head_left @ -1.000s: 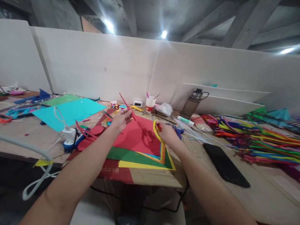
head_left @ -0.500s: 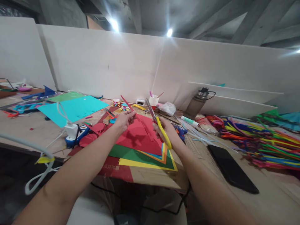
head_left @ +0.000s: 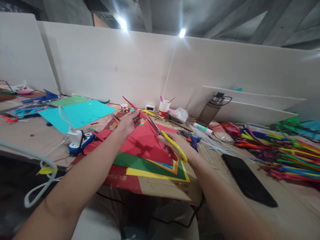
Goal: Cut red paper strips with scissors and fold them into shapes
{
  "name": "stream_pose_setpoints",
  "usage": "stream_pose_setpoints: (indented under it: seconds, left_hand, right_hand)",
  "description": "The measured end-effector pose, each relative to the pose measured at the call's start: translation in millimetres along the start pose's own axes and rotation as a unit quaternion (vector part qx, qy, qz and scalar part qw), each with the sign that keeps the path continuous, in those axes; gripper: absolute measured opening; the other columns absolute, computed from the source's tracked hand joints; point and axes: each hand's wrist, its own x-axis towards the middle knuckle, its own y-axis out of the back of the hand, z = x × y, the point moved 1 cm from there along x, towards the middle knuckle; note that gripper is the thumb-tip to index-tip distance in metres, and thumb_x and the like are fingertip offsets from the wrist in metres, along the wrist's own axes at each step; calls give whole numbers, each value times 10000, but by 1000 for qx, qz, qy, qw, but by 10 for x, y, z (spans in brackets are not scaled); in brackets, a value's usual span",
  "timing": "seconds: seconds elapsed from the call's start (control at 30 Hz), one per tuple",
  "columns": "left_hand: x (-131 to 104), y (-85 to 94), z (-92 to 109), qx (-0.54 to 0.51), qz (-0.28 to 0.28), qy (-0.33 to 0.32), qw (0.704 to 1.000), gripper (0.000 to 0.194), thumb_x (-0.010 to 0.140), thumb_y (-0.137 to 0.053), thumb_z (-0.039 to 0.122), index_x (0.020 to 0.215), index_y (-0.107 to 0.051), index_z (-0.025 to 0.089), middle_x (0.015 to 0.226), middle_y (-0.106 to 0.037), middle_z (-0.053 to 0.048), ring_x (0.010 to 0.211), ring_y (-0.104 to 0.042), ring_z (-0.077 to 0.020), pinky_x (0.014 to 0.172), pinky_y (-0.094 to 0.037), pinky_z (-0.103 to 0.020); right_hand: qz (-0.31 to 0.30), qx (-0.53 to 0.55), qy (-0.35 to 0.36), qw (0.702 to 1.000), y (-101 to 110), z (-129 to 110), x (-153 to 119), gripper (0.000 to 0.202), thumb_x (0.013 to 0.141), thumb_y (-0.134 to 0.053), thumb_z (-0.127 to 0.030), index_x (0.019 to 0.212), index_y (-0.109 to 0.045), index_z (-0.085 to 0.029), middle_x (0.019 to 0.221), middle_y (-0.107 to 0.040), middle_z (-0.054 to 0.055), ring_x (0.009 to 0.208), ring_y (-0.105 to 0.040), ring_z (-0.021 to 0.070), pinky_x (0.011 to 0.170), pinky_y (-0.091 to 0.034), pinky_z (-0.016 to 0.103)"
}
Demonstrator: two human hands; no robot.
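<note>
Pinching a red strip (head_left: 143, 115) above the red sheet (head_left: 132, 140), the left hand (head_left: 130, 122) seemingly readies cutting; the right hand (head_left: 173, 140) grips scissors (head_left: 172, 142), needing careful alignment.

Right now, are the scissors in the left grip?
No, the right grip holds the yellow-handled scissors, while the left grip holds a red strip.
</note>
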Motion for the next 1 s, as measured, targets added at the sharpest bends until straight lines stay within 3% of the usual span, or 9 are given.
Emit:
stream_pose_setpoints:
  seconds: [0.4, 1.0]
  left_hand:
    - [-46, -52, -99, 30, -25, 19, 999, 97, 839, -652, 103, 754, -614, 129, 594, -636, 21, 479, -573, -57, 494, -451, -181]
    - [-47, -54, -144, 54, -27, -16, 998, 105, 769, -726, 111, 748, -627, 138, 641, -617, 28, 562, -587, -58, 550, -458, -189]
  right_hand:
    - [-7, 25, 22, 999, -65, -78, -30, 479, 837, -558, -656, 974, -535, -197, 549, -499, -63, 361, -465, 76, 307, -363, 168]
    - [-16, 34, 41, 998, -78, -43, -11, 446, 835, -566, -640, 849, -494, -200, 531, -475, -69, 350, -434, 72, 321, -357, 173]
